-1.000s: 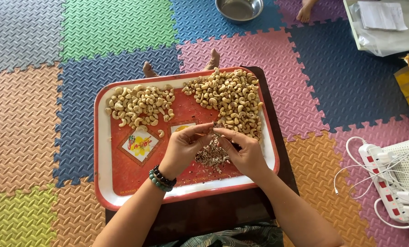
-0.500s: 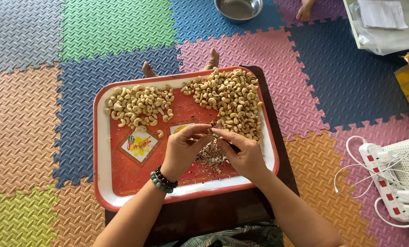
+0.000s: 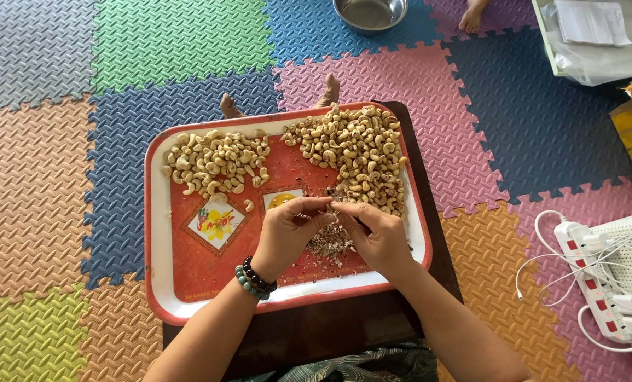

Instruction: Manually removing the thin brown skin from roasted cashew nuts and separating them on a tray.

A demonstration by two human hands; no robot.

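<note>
A red tray [image 3: 161, 283] with a white rim lies on a small dark table [image 3: 316, 329]. A pile of pale peeled cashews [image 3: 217, 163] lies at its upper left, and a larger pile of skin-flecked cashews [image 3: 355, 152] at its upper right. My left hand [image 3: 287, 233], with bead bracelets at the wrist, and my right hand [image 3: 376, 233] meet fingertip to fingertip over a small heap of brown skin flakes [image 3: 330, 242]. Both pinch one cashew between them; it is mostly hidden by the fingers.
Coloured foam mats cover the floor. A steel bowl [image 3: 369, 13] sits at the top, with another person's foot [image 3: 471, 15] beside it. My own toes [image 3: 330, 90] show beyond the tray. A white power strip [image 3: 599, 283] with cables lies right; bags and boxes top right.
Both hands have shifted slightly down toward the flake heap, the fingertips still working together on the nut. The piles have not moved.
</note>
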